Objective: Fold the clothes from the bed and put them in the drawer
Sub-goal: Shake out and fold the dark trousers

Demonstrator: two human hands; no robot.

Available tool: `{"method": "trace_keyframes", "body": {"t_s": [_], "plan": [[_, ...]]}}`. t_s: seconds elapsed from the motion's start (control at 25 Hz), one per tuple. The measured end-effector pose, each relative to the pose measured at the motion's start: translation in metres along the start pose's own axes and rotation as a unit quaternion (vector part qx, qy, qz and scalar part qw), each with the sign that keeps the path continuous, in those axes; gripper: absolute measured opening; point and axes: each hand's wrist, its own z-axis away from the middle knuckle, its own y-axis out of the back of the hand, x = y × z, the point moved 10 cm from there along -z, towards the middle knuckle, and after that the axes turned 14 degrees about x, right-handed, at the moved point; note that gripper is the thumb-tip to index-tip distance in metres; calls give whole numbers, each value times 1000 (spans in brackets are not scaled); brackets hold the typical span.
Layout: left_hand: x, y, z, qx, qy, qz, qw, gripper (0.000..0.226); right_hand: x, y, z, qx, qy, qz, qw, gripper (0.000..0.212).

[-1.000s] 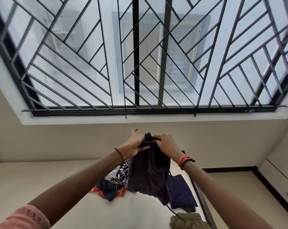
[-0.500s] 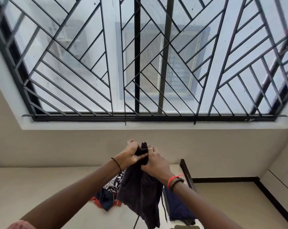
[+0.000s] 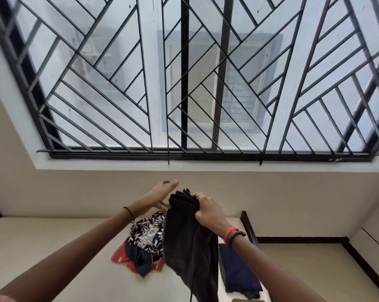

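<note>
Hem of the dark garment (image 3: pixel 190 247) beyond the bottom edge, navy cloth (image 3: pixel 238 273) partly behind it

My arms reach in from 8 and 4 o'clock. Left grip (image 3: pixel 160 196) lies flat, fingers straight toward 2 o'clock; right grip (image 3: pixel 208 211) fists the dark garment (image 3: pixel 190 247), thumb seemingly tucked under.

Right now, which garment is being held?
The dark charcoal garment, bunched at its top in the right hand and hanging free; the printed heap and the flat navy piece lie on the bed.
</note>
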Motion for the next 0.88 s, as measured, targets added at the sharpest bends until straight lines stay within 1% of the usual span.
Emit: {"method": "trace_keyframes", "body": {"t_s": [0.04, 0.08, 0.12, 0.16, 0.2, 0.24, 0.28, 0.32, 0.36, 0.4, 0.48, 0.56, 0.64, 0.68, 0.72, 0.8, 0.88], "plan": [[8, 4, -1, 16, -86, -105, 991, 97, 3, 0, -2, -4, -6, -1, 1000, 50], [18, 0, 2, 31, -174, -203, 963, 113, 6, 0, -4, -8, -9, -2, 1000, 48], [26, -11, 9, 36, -254, -296, 920, 122, 7, -1, -5, -12, -8, -6, 1000, 46], [30, -26, 17, 33, -321, -381, 866, 128, 7, -2, -6, -16, -6, -8, 1000, 45], [29, -43, 24, 23, -373, -441, 816, 132, 5, -4, -5, -22, -1, -10, 1000, 44], [25, -55, 26, 16, -403, -478, 780, 132, 2, -5, -4, -30, 4, -13, 999, 45], [22, -63, 25, 16, -421, -497, 759, 127, 1, -8, -4, -40, 9, -22, 999, 45], [21, -65, 22, 20, -428, -507, 748, 119, 0, -11, -3, -54, 13, -31, 998, 45], [23, -64, 19, 22, -431, -513, 742, 108, 1, -14, -2, -68, 15, -41, 997, 45], [26, -61, 17, 16, -418, -517, 747, 94, 2, -17, -1, -82, 15, -49, 995, 45], [27, -58, 14, -4, -377, -492, 785, 70, 8, -19, 0, -92, 12, -59, 994, 45], [30, -56, 13, -10, -360, -463, 810, 59, 15, -16, 3, -81, 7, -60, 995, 50], [32, -56, 16, -14, -359, -449, 818, 52, 21, -16, 8, -101, 17, -27, 994, 70], [33, -56, 17, -16, -359, -454, 815, 50, 26, -18, 12, -124, 24, -2, 992, 79], [32, -57, 18, -22, -358, -463, 810, 51, 31, -22, 15, -152, 27, 19, 988, 83], [27, -63, 22, -40, -363, -480, 798, 52, 38, -31, 19, -209, 43, 45, 976, 78], [18, -70, 26, -64, -370, -490, 787, 54, 39, -38, 22, -259, 59, 47, 963, 72]]}}
